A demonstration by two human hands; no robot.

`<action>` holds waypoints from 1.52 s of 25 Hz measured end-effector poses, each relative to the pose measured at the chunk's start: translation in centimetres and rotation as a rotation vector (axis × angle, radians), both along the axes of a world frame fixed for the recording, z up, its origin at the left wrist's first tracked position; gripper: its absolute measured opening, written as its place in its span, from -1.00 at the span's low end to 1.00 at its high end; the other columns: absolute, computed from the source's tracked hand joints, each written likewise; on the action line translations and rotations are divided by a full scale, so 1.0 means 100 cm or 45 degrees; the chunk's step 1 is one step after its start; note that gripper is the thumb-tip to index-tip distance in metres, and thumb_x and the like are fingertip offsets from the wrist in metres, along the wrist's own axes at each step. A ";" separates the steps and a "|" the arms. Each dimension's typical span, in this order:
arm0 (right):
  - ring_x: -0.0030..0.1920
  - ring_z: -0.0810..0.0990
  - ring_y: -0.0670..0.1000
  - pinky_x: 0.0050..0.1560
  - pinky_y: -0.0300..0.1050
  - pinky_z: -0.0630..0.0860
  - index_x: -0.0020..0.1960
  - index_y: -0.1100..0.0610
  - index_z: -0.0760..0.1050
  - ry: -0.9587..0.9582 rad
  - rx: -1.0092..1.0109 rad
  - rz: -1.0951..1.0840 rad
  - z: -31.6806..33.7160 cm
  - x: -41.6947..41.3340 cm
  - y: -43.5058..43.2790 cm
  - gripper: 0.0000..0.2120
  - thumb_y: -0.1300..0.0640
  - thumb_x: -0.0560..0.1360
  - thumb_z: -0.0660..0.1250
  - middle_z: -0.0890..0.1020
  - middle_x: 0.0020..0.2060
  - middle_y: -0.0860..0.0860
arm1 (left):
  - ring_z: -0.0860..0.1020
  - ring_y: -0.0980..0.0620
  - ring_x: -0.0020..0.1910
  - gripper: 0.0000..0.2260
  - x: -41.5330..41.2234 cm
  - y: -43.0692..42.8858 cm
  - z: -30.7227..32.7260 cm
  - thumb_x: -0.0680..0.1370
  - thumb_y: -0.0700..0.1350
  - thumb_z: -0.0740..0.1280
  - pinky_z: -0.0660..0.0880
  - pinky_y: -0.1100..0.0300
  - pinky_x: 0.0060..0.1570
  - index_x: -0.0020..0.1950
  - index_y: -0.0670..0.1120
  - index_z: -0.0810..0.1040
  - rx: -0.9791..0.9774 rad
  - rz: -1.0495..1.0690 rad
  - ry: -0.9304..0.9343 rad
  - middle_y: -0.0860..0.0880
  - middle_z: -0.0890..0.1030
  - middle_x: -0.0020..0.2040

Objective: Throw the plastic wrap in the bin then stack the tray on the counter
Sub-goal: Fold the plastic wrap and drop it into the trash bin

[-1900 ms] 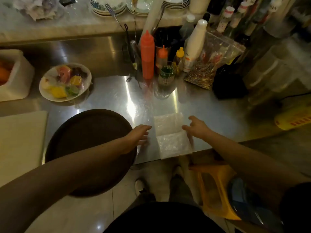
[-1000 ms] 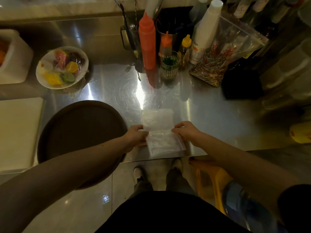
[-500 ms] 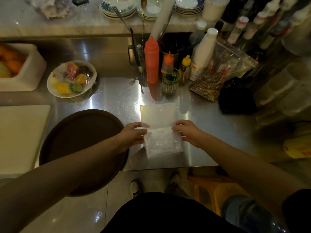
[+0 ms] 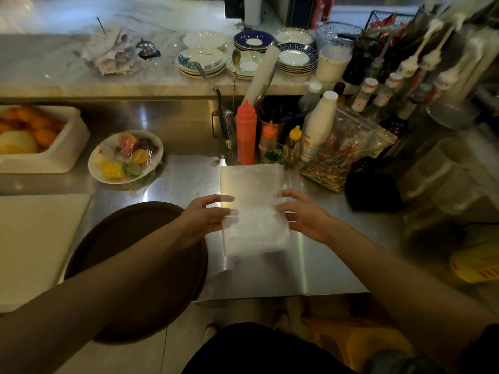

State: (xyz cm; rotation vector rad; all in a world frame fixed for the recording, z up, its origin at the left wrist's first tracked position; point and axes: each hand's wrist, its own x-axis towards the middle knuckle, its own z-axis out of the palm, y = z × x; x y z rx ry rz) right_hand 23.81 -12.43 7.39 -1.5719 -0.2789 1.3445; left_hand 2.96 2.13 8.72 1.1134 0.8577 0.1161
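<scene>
A sheet of clear plastic wrap (image 4: 253, 209) hangs between my hands above the steel counter (image 4: 318, 260), its lower part crumpled and white. My left hand (image 4: 208, 217) pinches its left edge and my right hand (image 4: 302, 211) pinches its right edge. A round dark brown tray (image 4: 140, 255) lies on the counter to the left, jutting over the front edge, partly under my left forearm. No bin is in sight.
A plate of wrapped fruit (image 4: 125, 156) and a white tub of oranges (image 4: 40, 139) sit at the left, above a white cutting board (image 4: 35, 247). Sauce bottles (image 4: 245, 130), a bag of picks (image 4: 340, 155) and a black box (image 4: 372, 190) crowd the back right. A yellow stool (image 4: 351, 338) stands below.
My hands closed on the two sides of the plastic wrap and lifted it off the counter, so its top edge now stands upright. The tray has not moved.
</scene>
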 end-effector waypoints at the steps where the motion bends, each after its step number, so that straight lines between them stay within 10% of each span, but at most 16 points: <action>1: 0.06 0.65 0.19 0.14 0.11 0.58 0.16 0.07 0.52 0.012 0.030 0.005 0.004 0.001 0.001 -0.67 0.35 0.45 0.37 0.65 0.08 0.17 | 0.68 -0.11 0.04 -0.74 -0.001 0.002 0.003 0.52 -0.31 0.34 0.60 0.05 0.08 0.16 -0.06 0.58 -0.002 0.004 -0.018 -0.20 0.68 0.08; 12: -0.07 0.65 0.09 -0.15 -0.03 0.64 0.09 0.10 0.53 0.101 0.315 -0.025 0.037 0.003 0.010 -0.68 0.40 0.41 0.38 0.67 -0.03 0.10 | 0.66 -0.11 0.08 -0.74 -0.010 0.018 0.034 0.57 -0.30 0.23 0.60 0.11 0.07 0.17 -0.06 0.59 -0.096 0.009 -0.254 -0.19 0.68 0.10; 23: -0.08 0.68 0.06 0.07 0.08 0.60 -0.04 0.12 0.63 0.169 0.450 0.056 0.048 0.008 0.017 -0.76 0.39 0.51 0.28 0.70 -0.10 0.09 | 0.68 -0.14 0.00 -0.75 -0.018 0.018 0.039 0.57 -0.31 0.13 0.64 0.18 -0.09 0.01 -0.23 0.61 -0.200 0.117 -0.294 -0.26 0.66 0.06; 27: -0.19 0.68 0.02 -0.18 -0.06 0.66 -0.17 0.12 0.65 0.123 0.464 0.118 0.072 -0.011 0.043 -0.69 0.37 0.55 0.20 0.70 -0.17 0.07 | 0.66 -0.22 0.02 -0.76 -0.037 0.032 0.050 0.46 -0.02 0.38 0.64 0.05 -0.10 -0.04 -0.19 0.62 -0.243 0.198 -0.316 -0.25 0.57 0.17; 30: -0.17 0.67 0.04 -0.29 -0.13 0.61 -0.16 0.16 0.62 0.048 0.475 0.127 0.076 -0.015 0.046 -0.71 0.39 0.56 0.18 0.67 -0.11 0.09 | 0.62 -0.27 0.13 -0.31 -0.036 0.028 0.051 0.15 0.04 0.63 0.61 -0.10 -0.02 0.20 -0.10 0.51 -0.167 0.018 -0.258 -0.23 0.53 0.25; 38: 0.27 0.54 0.26 0.17 0.17 0.57 0.22 0.11 0.55 0.051 0.409 0.108 0.069 -0.032 0.058 -0.77 0.14 0.59 0.25 0.51 0.31 0.20 | 0.65 -0.15 0.09 -0.60 -0.051 0.035 0.034 0.47 -0.28 0.36 0.62 -0.04 -0.04 0.31 -0.16 0.48 -0.128 0.155 -0.254 -0.20 0.64 0.17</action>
